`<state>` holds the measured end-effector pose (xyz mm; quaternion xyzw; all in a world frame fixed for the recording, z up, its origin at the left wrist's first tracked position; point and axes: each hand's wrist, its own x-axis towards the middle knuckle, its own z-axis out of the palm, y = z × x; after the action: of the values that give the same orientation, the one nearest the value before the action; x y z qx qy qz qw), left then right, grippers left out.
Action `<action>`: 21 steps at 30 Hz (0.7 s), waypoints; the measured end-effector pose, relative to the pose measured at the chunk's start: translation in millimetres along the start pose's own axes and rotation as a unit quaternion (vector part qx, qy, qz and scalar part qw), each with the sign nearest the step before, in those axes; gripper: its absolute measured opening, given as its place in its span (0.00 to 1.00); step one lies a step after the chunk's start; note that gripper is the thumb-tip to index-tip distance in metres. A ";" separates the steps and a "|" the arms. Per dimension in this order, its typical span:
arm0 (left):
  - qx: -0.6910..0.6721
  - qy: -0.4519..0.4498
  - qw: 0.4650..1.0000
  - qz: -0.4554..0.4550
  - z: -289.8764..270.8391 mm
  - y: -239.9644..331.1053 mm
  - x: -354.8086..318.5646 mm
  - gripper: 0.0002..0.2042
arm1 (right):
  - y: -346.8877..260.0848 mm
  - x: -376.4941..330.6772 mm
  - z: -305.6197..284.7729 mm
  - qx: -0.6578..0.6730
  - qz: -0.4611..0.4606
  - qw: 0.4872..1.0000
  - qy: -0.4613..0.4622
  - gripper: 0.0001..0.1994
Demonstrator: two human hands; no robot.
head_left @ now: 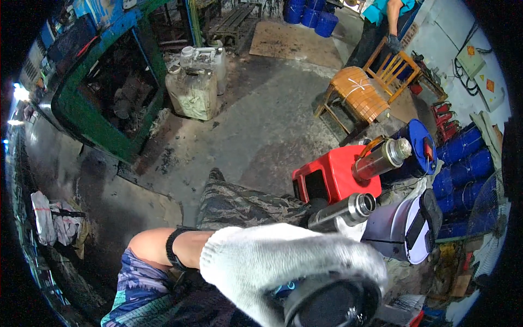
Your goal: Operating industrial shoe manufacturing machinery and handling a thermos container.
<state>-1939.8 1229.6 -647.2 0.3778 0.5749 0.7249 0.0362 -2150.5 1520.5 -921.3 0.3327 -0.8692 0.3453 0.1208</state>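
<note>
One white-gloved hand [294,261], one black container [329,302], two steel flasks [336,214] [375,163], two jerrycans [193,98] [220,64]

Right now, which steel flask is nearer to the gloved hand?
The flask without a visible handle; the other flask, with an orange handle, is farther from the left hand.

The head view looks steeply down from the wearer's own head, through a wide fisheye lens whose dark rim cuts off the corners. It is very near the gloved left hand [294,259], large at the lower edge, and faces outward past the left edge of the red stool [335,171], across the floor [239,122] to a distant co-worker [388,10].
</note>
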 end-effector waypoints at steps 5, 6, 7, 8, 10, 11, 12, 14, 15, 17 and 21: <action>0.028 0.024 0.993 0.110 6.7 -3.4 22.0 0.42 | -13.3 -3.7 -2.1 -0.084 -0.062 0.995 0.009 0.36; 0.069 0.004 0.995 0.074 4.0 3.5 21.5 0.42 | -9.0 -8.8 -0.5 -0.033 -0.024 0.999 -0.005 0.38; 0.069 0.004 0.995 0.073 3.1 2.3 19.9 0.42 | -4.2 -13.4 2.7 0.020 0.013 1.000 -0.019 0.39; 0.082 -0.003 0.994 0.067 1.9 -0.4 18.3 0.42 | 0.3 -17.6 6.4 0.037 0.020 0.999 -0.011 0.41; 0.092 -0.012 0.994 0.062 2.5 0.2 17.6 0.42 | 7.6 -24.0 6.7 0.039 0.024 0.999 -0.007 0.41; 0.113 -0.033 0.993 0.031 4.0 2.4 18.1 0.43 | 12.7 -27.1 7.5 0.042 0.026 0.999 -0.003 0.41; 0.138 -0.051 0.989 0.000 5.8 4.3 18.7 0.44 | 12.0 -22.6 9.4 0.038 0.006 0.999 0.006 0.40; 0.162 -0.043 0.984 0.055 6.2 0.4 18.0 0.44 | 9.0 -21.0 2.9 -0.043 -0.050 0.998 -0.005 0.40; 0.179 -0.040 0.977 0.112 5.2 -1.3 20.1 0.45 | 4.9 -19.5 -2.2 -0.129 -0.099 0.987 -0.014 0.39; 0.175 -0.037 0.980 0.083 10.1 5.7 22.8 0.42 | 14.9 -27.0 5.3 -0.058 -0.050 0.997 -0.001 0.39; 0.221 -0.136 0.965 -0.024 -0.8 39.4 46.8 0.44 | 12.1 -36.9 3.2 0.126 0.112 0.986 -0.009 0.41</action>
<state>-1958.6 1238.5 -589.6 0.4574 0.7194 0.5207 0.0469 -2130.8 1543.1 -946.1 0.2487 -0.8514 0.4607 0.0306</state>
